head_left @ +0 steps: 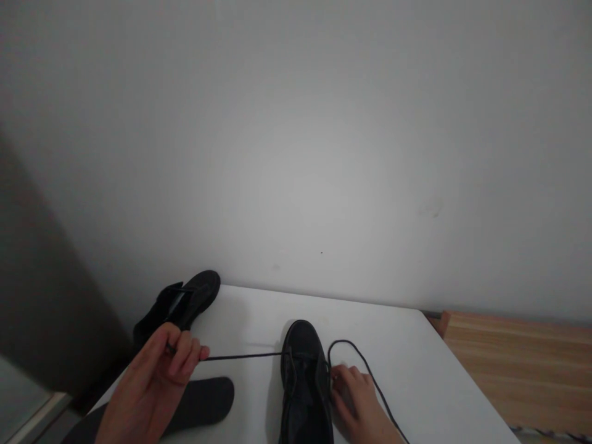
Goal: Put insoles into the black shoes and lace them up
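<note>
Shoe (306,383) set on table (383,333), toe toward wall (305,185), between both hands. Lace (243,357) gripped in left hand (160,373), fingers curled closed around it; strand stretched straight to shoe's near-left edge. Right hand (358,394) held against shoe's right side, fingers bunched; whether lace is pinched there cannot be told. Slack looped beside right hand. Insole (209,399) partly hidden behind left hand; other shoe (203,290) placed beyond.
</note>
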### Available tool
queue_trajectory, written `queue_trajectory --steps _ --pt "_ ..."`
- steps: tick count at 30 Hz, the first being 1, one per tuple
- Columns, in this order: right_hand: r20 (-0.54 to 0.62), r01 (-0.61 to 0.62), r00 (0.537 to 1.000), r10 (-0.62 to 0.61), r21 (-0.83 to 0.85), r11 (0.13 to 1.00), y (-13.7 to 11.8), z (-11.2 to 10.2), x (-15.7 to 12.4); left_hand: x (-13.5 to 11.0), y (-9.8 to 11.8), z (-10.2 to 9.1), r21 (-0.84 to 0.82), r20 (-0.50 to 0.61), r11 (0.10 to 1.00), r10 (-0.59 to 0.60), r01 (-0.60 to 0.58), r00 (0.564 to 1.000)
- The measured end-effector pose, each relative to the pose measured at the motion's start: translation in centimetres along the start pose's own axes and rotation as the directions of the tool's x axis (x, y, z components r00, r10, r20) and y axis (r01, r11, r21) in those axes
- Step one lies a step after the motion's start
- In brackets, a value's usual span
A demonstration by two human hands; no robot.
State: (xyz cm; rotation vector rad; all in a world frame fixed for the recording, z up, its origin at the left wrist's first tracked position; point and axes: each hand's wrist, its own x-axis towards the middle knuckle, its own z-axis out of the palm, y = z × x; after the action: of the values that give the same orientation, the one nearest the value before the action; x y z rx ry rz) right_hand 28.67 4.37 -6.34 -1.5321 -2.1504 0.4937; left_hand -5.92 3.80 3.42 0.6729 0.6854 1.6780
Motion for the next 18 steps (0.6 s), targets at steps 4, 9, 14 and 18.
queue_trajectory --steps 4,9,14,18 --pt "-0.034 0.072 0.997 -0.072 -0.007 0.997 1.0 0.1 -1.7 -0.2 0.3 -0.2 0.002 -0.076 1.000 0.021 -0.021 0.997" --pt "-0.164 0.107 0.980 -0.115 -0.056 0.993 3.5 -0.8 -3.0 0.1 0.7 -0.3 0.016 -0.142 0.996 0.085 -0.084 0.986" --pt "-0.244 -0.061 0.964 0.102 0.167 0.984 5.0 -4.7 -4.3 0.8 1.3 -1.1 0.035 -0.213 0.986 0.168 -0.165 0.962" --pt "-0.129 -0.242 0.927 0.352 0.511 0.825 3.8 -8.3 -5.8 1.4 1.9 -2.3 0.032 -0.256 0.978 0.209 -0.208 0.944"
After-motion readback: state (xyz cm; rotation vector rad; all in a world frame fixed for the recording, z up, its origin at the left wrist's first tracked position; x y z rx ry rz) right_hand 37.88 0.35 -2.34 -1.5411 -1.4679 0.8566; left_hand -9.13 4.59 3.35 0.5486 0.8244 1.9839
